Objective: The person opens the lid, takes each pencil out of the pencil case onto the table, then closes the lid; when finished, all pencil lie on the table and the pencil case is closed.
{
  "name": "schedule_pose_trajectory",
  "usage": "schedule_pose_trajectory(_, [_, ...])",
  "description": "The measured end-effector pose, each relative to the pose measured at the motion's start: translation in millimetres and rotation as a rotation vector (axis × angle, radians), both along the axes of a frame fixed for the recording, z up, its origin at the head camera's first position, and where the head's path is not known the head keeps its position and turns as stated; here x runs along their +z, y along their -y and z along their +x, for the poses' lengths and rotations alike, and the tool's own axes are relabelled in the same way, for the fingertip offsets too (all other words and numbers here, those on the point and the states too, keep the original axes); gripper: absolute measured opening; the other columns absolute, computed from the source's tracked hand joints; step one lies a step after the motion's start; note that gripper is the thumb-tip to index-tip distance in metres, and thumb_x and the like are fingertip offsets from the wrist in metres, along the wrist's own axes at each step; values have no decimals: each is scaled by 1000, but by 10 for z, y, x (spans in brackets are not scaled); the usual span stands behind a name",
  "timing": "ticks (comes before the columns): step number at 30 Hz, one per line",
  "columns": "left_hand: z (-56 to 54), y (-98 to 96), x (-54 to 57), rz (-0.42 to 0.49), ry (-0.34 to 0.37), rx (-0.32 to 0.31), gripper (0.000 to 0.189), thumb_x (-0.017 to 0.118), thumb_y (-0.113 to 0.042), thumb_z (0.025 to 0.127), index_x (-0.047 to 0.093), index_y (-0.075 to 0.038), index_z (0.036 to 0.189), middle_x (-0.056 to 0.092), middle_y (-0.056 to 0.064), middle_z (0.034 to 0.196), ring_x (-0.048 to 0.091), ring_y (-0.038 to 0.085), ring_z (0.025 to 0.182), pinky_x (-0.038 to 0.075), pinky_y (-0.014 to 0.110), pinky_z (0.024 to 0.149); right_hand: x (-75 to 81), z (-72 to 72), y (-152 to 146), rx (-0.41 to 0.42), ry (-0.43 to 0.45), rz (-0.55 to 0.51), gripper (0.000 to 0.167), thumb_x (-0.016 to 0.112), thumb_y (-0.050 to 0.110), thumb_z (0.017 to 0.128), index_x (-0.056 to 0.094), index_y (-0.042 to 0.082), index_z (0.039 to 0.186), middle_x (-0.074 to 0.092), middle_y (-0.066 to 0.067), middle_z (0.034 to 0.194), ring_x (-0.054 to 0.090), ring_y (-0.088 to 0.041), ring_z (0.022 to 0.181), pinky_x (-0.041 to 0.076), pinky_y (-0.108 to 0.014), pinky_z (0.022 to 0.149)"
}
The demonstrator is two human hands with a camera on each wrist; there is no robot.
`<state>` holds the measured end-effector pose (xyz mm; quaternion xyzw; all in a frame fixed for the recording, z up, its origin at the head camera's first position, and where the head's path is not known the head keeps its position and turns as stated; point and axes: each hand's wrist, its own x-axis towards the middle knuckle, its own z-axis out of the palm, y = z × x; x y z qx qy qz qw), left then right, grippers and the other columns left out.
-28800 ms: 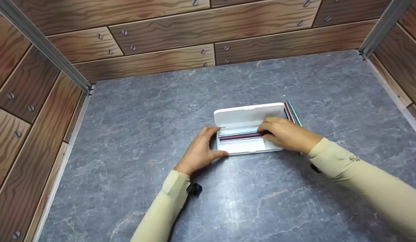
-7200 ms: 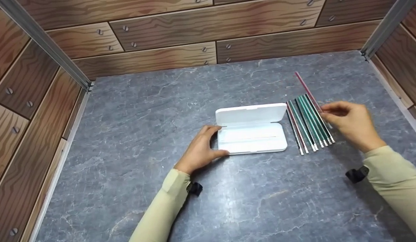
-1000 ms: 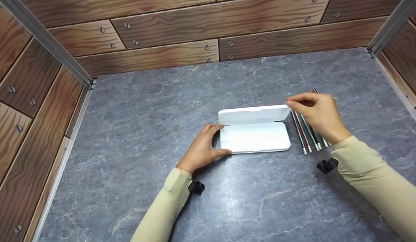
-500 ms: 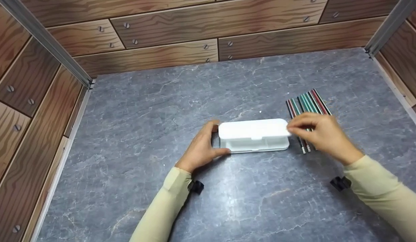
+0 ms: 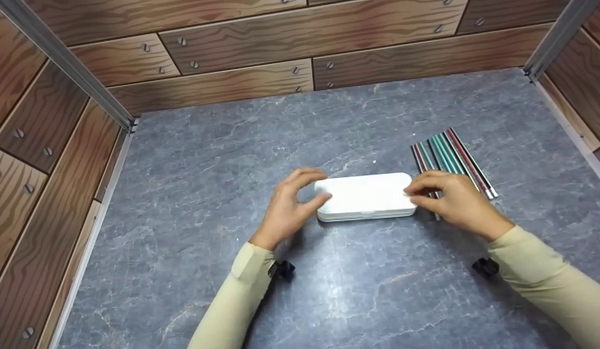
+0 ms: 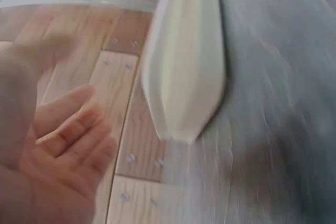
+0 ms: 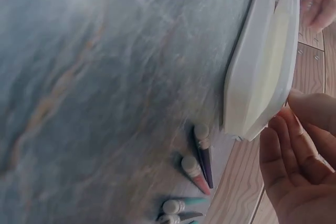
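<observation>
A white pencil case (image 5: 365,196) lies on the grey table with its lid down over the base. In the right wrist view a narrow gap shows between lid (image 7: 286,40) and base (image 7: 249,61). At the case's right end, my right hand (image 5: 450,198) pinches the lid's edge between thumb and fingertips. My left hand (image 5: 290,203) hovers at the left end, its fingers spread and relaxed; the left wrist view, blurred, has this hand (image 6: 68,150) apart from the case. The inside of the case is mostly hidden.
Several eraser-tipped pencils (image 5: 467,160), red, green and dark, lie side by side right of the case, partly behind the right hand. Wood-patterned walls (image 5: 242,53) bound the marbled table (image 5: 222,145) at the back and both sides.
The pencils once in the case now lie on the table. Over the last second the right hand has swung the lid forward and down; the left hand has lifted off the case's left end.
</observation>
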<state>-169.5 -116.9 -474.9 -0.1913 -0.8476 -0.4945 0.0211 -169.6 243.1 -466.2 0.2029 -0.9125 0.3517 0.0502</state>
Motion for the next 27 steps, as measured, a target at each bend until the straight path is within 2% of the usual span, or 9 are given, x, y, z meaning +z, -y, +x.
schedule_pose_trajectory(2, [-8,-39,-24,29,-38,2,35,84,-14,101,79,-6,134,77,10,137,73,28,131,59,39,119,-19,-32,17,22,6,-50,25,89,-2,90,88,12,111,85,-4,113,71,0,107,47,2,94])
schedule_pose_trajectory(4, [-13,-77,-75,20,-47,3,31,84,-8,100,80,-5,131,80,11,130,76,27,122,63,35,110,-50,-55,34,34,24,-104,28,88,-5,89,87,8,114,84,-8,115,69,6,105,50,1,95])
schedule_pose_trajectory(7, [-15,-115,-160,-26,-55,-9,31,84,-3,97,79,-3,128,80,12,127,77,27,117,65,34,106,-110,-71,62,27,58,-159,31,88,-7,88,86,4,117,83,-14,117,69,7,102,55,-3,92])
schedule_pose_trajectory(9, [-12,-127,-198,-64,-64,-22,32,84,-2,97,79,-2,129,79,12,128,76,26,117,64,35,106,-136,-69,82,2,76,-150,32,88,-5,88,85,4,119,82,-14,119,69,6,103,55,-3,92])
schedule_pose_trajectory(13, [-7,-139,-216,-112,-75,-36,34,84,-2,98,77,-3,131,77,12,130,75,26,121,63,35,109,-144,-66,109,-34,77,-95,32,91,0,88,85,6,120,82,-13,120,72,-4,105,53,-3,92])
schedule_pose_trajectory(20, [4,-137,-200,-142,-56,-34,35,83,-3,98,76,-4,132,76,10,131,74,26,122,63,36,110,-110,-47,141,-39,68,-36,31,91,2,89,85,5,120,81,-15,123,76,-27,109,52,-6,93])
schedule_pose_trajectory(23, [1,-132,-200,-146,-51,-36,34,83,-3,99,76,-5,132,75,10,131,74,26,123,63,36,110,-98,-36,151,-39,52,-11,31,91,2,89,85,4,119,81,-15,124,77,-31,109,55,-13,95])
schedule_pose_trajectory(27, [-4,-97,-194,-127,-65,-27,31,83,-10,101,77,-5,131,77,10,129,75,26,121,64,38,109,-25,-68,180,4,33,41,28,88,5,94,84,5,121,82,-14,120,78,-33,108,63,-36,97])
